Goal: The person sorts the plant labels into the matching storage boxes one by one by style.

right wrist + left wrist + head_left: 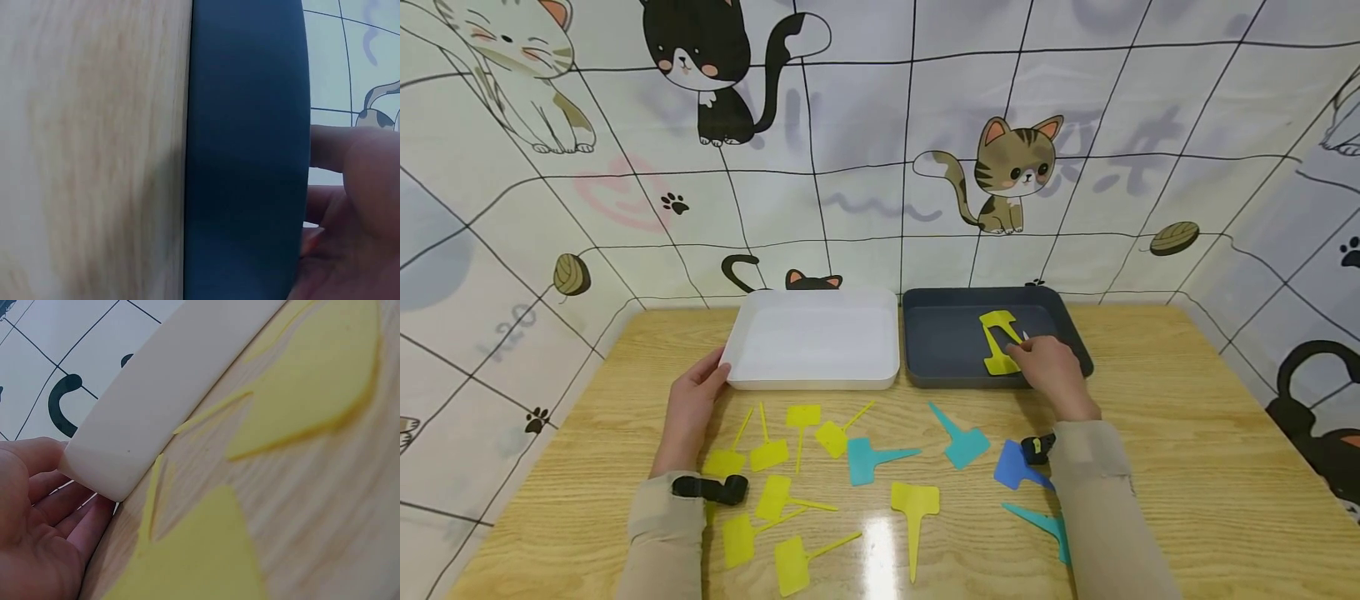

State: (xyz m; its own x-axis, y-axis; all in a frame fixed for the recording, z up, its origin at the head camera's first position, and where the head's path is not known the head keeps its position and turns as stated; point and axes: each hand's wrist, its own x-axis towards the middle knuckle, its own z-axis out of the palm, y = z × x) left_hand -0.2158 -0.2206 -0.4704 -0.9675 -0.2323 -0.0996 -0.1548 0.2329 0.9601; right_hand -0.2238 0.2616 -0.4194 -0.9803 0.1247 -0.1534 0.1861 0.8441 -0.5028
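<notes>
My left hand (695, 407) grips the left side of a white tray (812, 385), thumb at the rim and fingers against the outer wall in the left wrist view. Over the right part of a dark grey tray (940, 377), my right hand (1054, 375) pinches the stem end of a yellow T-shaped plant label (997, 318). Another yellow label (1000, 366) lies beside it in that tray, close to the thumb. The dark wall (247, 150) hides the right fingertips in the right wrist view.
Several yellow labels (769, 455) lie scattered on the wooden table (1157, 400) before the white tray. Turquoise labels (967, 448) and a blue label (1013, 467) lie toward the right, partly under the right forearm. A cat-print cloth (865, 200) stands behind the trays.
</notes>
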